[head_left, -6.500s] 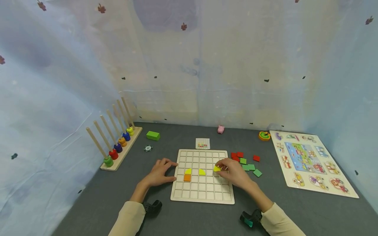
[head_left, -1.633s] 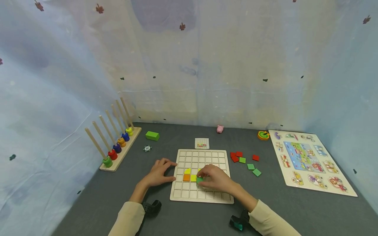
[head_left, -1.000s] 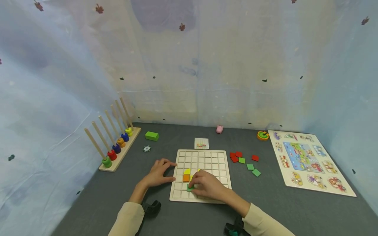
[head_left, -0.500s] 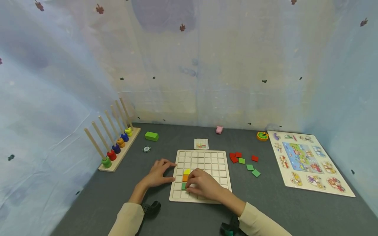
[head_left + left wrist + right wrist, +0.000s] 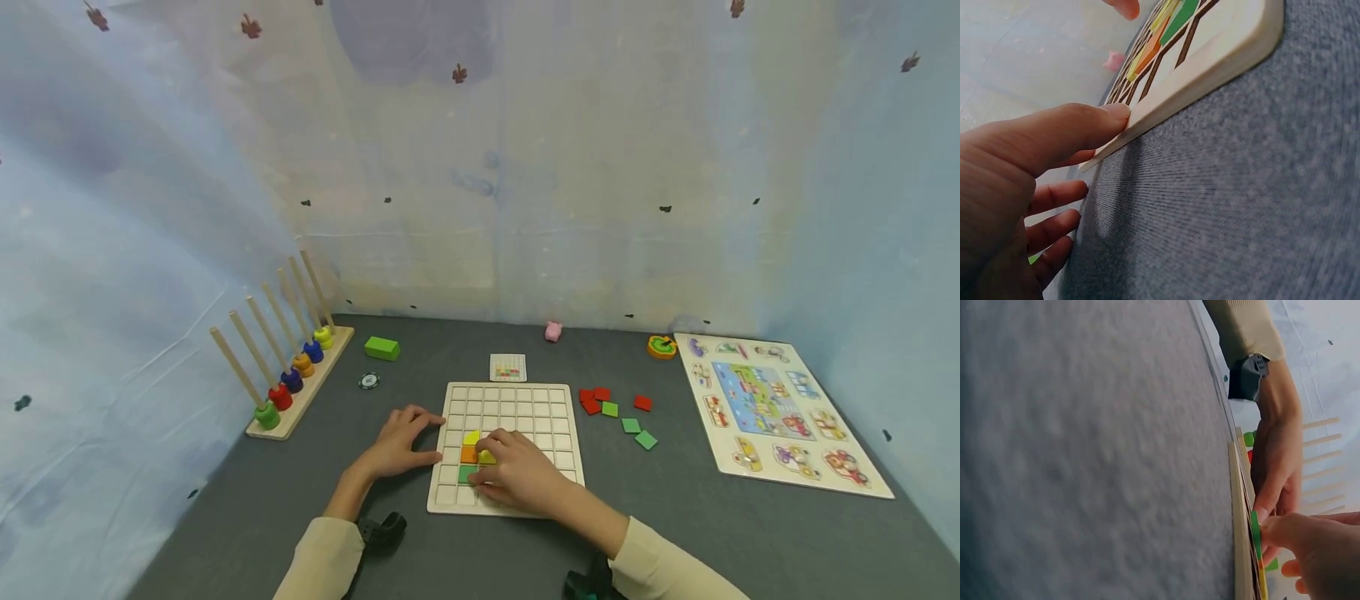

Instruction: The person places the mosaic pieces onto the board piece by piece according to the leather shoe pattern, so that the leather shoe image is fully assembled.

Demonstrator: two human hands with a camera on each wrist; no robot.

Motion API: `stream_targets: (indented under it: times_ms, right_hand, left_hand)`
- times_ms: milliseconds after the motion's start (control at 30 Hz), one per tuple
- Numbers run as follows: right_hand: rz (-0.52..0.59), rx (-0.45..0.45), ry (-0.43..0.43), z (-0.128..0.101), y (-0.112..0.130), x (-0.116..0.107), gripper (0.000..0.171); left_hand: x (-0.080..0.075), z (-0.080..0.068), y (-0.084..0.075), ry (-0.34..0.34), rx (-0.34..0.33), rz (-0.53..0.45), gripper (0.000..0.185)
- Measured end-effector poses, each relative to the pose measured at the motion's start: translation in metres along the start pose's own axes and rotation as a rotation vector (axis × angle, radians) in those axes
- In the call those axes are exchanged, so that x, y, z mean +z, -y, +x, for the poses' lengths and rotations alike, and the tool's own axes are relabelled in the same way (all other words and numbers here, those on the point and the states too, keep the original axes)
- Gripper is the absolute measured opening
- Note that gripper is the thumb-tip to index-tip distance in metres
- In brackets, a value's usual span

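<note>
A white grid board (image 5: 551, 404) lies on the grey table. It holds a yellow tile (image 5: 471, 437), an orange tile (image 5: 468, 455) below it, another yellow tile (image 5: 487, 457), and a green tile (image 5: 466, 473) under the orange one. My right hand (image 5: 489, 468) rests on the board with its fingertips on the green tile (image 5: 1254, 532), which lies flat in the left wrist view (image 5: 1184, 15). My left hand (image 5: 418, 435) lies flat on the table, its thumb (image 5: 1094, 120) pressed against the board's left edge (image 5: 1210, 69).
Loose red and green tiles (image 5: 613, 409) lie right of the board, with a picture puzzle (image 5: 772, 410) beyond them. A peg rack with coloured rings (image 5: 288, 379) stands at the left. A green block (image 5: 382, 348), chip (image 5: 367, 381), pattern card (image 5: 507, 367), pink pig (image 5: 552, 332) and round toy (image 5: 662, 346) sit behind.
My right hand carried a green tile from the board's middle leftward and down to the cell under the orange tile. A second yellow tile now sits beside the orange. My left hand stayed put.
</note>
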State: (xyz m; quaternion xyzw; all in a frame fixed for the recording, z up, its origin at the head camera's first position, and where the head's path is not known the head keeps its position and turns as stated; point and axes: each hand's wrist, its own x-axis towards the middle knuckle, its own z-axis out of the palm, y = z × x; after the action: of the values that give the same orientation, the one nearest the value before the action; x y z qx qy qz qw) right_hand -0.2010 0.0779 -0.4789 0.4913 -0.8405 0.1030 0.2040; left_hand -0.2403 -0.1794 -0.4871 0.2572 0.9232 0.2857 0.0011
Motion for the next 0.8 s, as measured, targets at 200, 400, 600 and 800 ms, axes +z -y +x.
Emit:
stream_targets:
  times_ms: [200, 400, 600, 800]
  right_hand:
    - [0.116, 0.059, -0.093, 0.004, 0.001, 0.010, 0.009]
    - [0.202, 0.105, -0.125, 0.010, -0.002, 0.013, 0.012]
    - [0.235, 0.118, -0.107, 0.011, -0.004, 0.011, 0.014]
    - [0.190, 0.106, -0.103, 0.011, -0.005, 0.011, 0.016]
  left_hand:
    - [0.002, -0.002, 0.002, -0.007, 0.005, 0.027, 0.051]
    - [-0.001, 0.001, -0.001, 0.008, -0.028, -0.002, 0.050]
    - [-0.002, 0.002, -0.001, 0.038, -0.055, 0.017, 0.051]
    - [0.000, 0.002, 0.001, 0.036, -0.048, 0.016, 0.051]
